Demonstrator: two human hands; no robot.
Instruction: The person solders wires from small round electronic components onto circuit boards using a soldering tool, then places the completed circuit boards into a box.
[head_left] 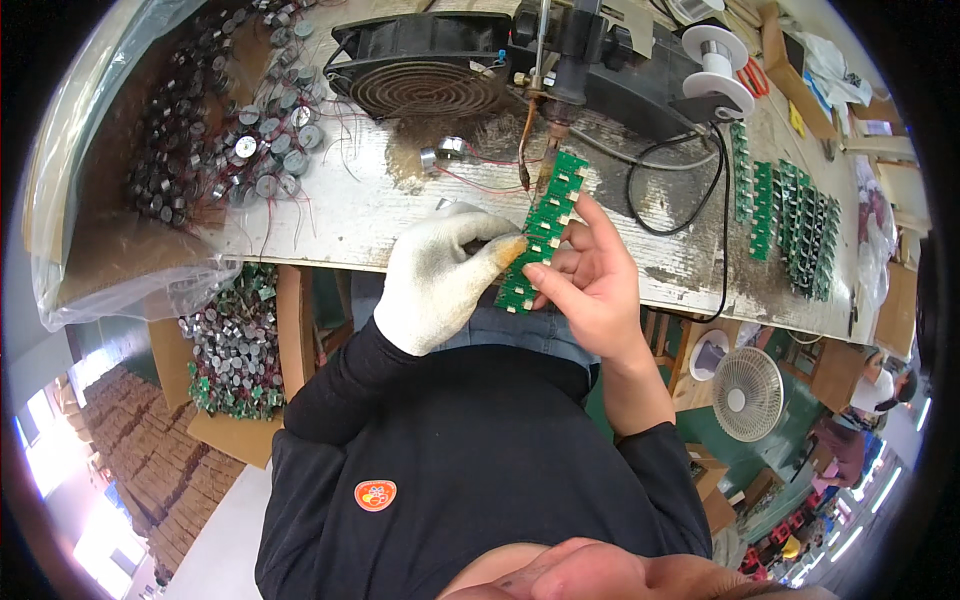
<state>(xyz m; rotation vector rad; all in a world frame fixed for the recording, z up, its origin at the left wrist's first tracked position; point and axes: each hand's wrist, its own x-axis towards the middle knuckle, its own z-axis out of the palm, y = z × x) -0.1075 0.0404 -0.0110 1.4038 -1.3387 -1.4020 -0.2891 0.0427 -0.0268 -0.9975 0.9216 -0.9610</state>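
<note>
A long green circuit-board strip [545,230] with a row of small pale parts slants across the middle, over the bench's front edge. My bare right hand [590,275] grips it from the right, thumb on top and fingers behind. From the left, my left hand [450,265], in a white glove with a stained thumb, pinches a thin wire against the strip; whatever else lies within that palm is hidden. The strip's far end is close to the soldering iron tip [550,160] and the thin solder feed tube [525,165]. Two small round motors [440,153] with red wires lie beyond my glove.
A black fan [425,70] stands at the back, a white solder spool [715,65] right of it. Wired motors [265,150] pile up at the left. More board strips [790,220] lie at the right near a black cable [722,200]. A filled carton [295,330] sits below left.
</note>
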